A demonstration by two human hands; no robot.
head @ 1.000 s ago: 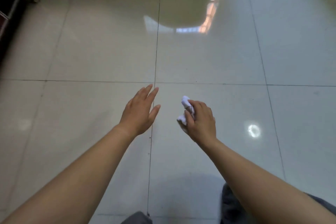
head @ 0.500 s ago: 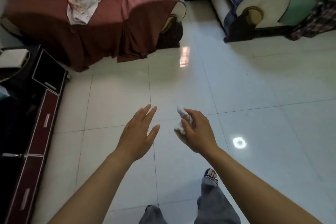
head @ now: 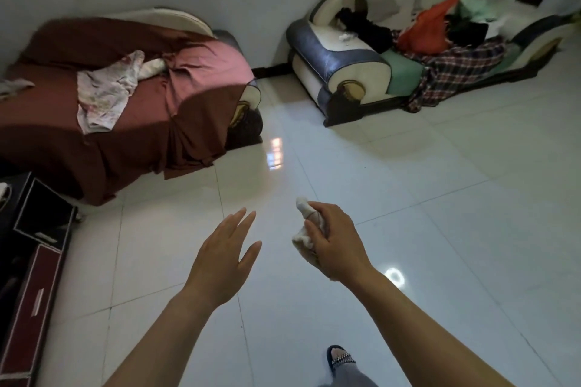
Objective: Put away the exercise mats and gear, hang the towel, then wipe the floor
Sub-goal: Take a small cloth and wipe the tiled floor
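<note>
My right hand [head: 336,242] is closed around a small crumpled white cloth [head: 304,234], whose ends stick out above and below my fingers. It is held in the air above the glossy white tiled floor [head: 424,214]. My left hand [head: 224,256] hovers just to the left of it, flat, fingers spread, holding nothing. No exercise mats or gear are in view.
A sofa draped in a maroon cover [head: 125,110] with a floral cloth [head: 105,94] on it stands at the back left. A blue-and-cream sofa [head: 339,63] piled with clothes stands at the back right. A dark cabinet [head: 28,261] lines the left edge. My sandalled foot [head: 339,360] is below.
My view has lifted from the floor straight below to the room, bringing both sofas and the window into sight. Both hands keep the same pose, the right still gripping the cloth.
</note>
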